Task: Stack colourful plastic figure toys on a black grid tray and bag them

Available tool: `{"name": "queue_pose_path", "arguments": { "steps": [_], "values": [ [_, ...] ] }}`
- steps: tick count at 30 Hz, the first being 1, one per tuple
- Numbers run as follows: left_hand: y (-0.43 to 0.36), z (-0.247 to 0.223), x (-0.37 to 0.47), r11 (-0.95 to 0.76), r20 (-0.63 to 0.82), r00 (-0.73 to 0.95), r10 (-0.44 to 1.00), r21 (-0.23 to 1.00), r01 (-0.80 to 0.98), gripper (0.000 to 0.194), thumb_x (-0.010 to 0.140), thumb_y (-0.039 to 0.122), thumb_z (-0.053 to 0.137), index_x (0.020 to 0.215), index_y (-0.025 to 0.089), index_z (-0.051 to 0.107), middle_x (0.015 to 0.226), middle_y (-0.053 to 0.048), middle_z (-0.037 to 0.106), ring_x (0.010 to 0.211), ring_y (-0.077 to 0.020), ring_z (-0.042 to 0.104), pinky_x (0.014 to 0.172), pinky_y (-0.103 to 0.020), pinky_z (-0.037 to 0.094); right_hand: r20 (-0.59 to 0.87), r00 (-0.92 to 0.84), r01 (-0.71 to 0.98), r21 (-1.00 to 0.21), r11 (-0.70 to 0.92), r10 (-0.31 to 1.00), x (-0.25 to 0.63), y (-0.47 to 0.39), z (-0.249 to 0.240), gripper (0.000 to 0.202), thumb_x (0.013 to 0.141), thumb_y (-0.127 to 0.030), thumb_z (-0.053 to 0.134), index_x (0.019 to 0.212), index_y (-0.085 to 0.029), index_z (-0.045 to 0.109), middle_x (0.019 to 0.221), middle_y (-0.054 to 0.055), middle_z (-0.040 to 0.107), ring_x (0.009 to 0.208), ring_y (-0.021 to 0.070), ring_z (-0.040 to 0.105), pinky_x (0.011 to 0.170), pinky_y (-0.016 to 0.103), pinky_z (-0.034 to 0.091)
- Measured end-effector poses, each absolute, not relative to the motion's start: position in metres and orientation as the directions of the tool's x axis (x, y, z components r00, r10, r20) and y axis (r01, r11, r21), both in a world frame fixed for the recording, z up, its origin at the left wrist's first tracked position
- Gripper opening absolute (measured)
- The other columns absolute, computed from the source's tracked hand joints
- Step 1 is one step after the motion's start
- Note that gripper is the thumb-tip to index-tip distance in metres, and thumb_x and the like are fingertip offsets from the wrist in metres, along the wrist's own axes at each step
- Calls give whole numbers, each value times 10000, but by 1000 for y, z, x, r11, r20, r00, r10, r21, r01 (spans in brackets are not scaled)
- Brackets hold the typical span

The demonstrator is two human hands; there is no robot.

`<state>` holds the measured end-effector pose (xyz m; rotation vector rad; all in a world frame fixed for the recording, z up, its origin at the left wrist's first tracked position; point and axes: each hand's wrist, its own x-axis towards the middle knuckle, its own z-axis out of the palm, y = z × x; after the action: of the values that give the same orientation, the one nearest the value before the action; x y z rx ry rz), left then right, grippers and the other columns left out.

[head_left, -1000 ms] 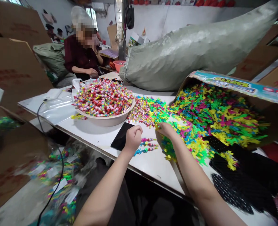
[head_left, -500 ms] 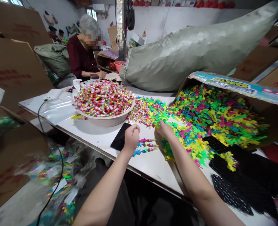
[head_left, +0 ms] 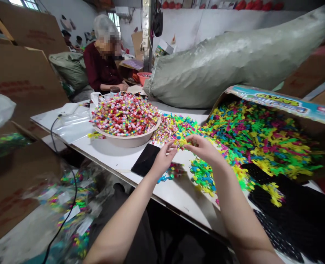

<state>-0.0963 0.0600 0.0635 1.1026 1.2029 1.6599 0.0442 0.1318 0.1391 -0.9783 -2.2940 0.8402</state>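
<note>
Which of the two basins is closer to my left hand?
The beige basin, just beyond your left hand and heaped with red-and-pink tubes; the coral basin sits far back beside the post.

Yellow, green, blue and magenta are mixed among plastic figures [head_left: 261, 139] at right, red, pink and yellow among small tubes [head_left: 126, 115] left of centre, and black material [head_left: 283, 240] at lower right is dotted with white.

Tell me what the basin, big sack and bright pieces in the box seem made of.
Basin: probably plastic, smooth, beige, with a rounded rim.
Sack: likely plastic sheeting or weave, its grey-green surface creased and shiny.
Pieces: seemingly moulded plastic or rubber, brightly and evenly coloured.
</note>
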Motion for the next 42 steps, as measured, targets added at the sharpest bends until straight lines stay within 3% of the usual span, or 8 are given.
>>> {"name": "queue_pose_path", "arguments": {
  "steps": [4, 7, 9, 13, 17, 23, 30, 42],
  "values": [
    [55, 71, -95, -337, 248, -321, 914, 904, -263, 350, 734, 371, 603, 1001, 145, 613, 1044, -85, 627, 973, -180, 568, 876, -310, 425, 208, -674, 304, -797, 522, 709, 21, 112, 133, 247, 708, -398, 610, 780, -166, 567, 848, 27, 614, 594, 91, 463, 530, 218, 368],
    [51, 75, -99, -384, 255, -391, 884, 874, -298, 334, 741, 381, 595, 955, 130, 641, 950, -86, 663, 925, -188, 591, 865, -326, 432, 178, -705, 224, -862, 454, 686, 15, 109, 129, 256, 731, -397, 578, 854, -172, 590, 967, 47, 620, 698, 118, 519, 601, 239, 404],
    [50, 76, -103, -377, 233, -423, 875, 878, -294, 347, 747, 400, 584, 946, 123, 647, 891, -86, 674, 871, -186, 605, 827, -324, 445, 173, -640, 215, -895, 391, 748, 16, 109, 131, 271, 760, -405, 533, 910, -190, 600, 961, 40, 626, 772, 140, 540, 646, 254, 418],
    [47, 76, -106, -331, 221, -446, 868, 925, -185, 352, 751, 422, 570, 914, 121, 653, 826, -74, 669, 791, -155, 602, 761, -276, 447, 215, -408, 208, -924, 320, 887, 21, 111, 137, 343, 819, -502, 418, 796, -212, 599, 854, 28, 622, 710, 137, 538, 608, 255, 414],
    [45, 78, -103, -316, 268, -408, 873, 947, -54, 322, 751, 420, 562, 887, 142, 652, 827, -52, 639, 690, -120, 566, 626, -228, 442, 243, -396, -5, -965, 262, 886, 22, 109, 138, 417, 817, -601, 354, 720, -218, 488, 729, 24, 584, 574, 121, 501, 530, 259, 398],
    [43, 79, -100, -361, 385, -325, 864, 923, 135, 256, 781, 376, 533, 761, 151, 654, 741, -36, 616, 718, -136, 558, 692, -250, 440, 297, -439, -185, -954, 238, 848, 20, 104, 144, 331, 674, -478, 640, 834, -241, 474, 819, -6, 572, 645, 109, 522, 619, 261, 450],
    [41, 81, -103, -424, 492, -375, 786, 870, 253, 217, 777, 346, 551, 817, 171, 672, 774, -44, 620, 772, -151, 555, 725, -265, 434, 270, -429, -215, -957, 193, 862, 24, 107, 140, 283, 693, -420, 654, 827, -231, 491, 743, -10, 585, 648, 130, 566, 623, 292, 480],
    [39, 83, -106, -438, 521, -331, 787, 849, 297, 196, 794, 317, 537, 778, 160, 654, 710, -35, 582, 727, -142, 530, 685, -253, 423, 235, -417, -200, -966, 163, 878, 22, 104, 139, 276, 711, -423, 638, 835, -231, 484, 705, -5, 606, 640, 151, 598, 611, 315, 503]
  ]
}}
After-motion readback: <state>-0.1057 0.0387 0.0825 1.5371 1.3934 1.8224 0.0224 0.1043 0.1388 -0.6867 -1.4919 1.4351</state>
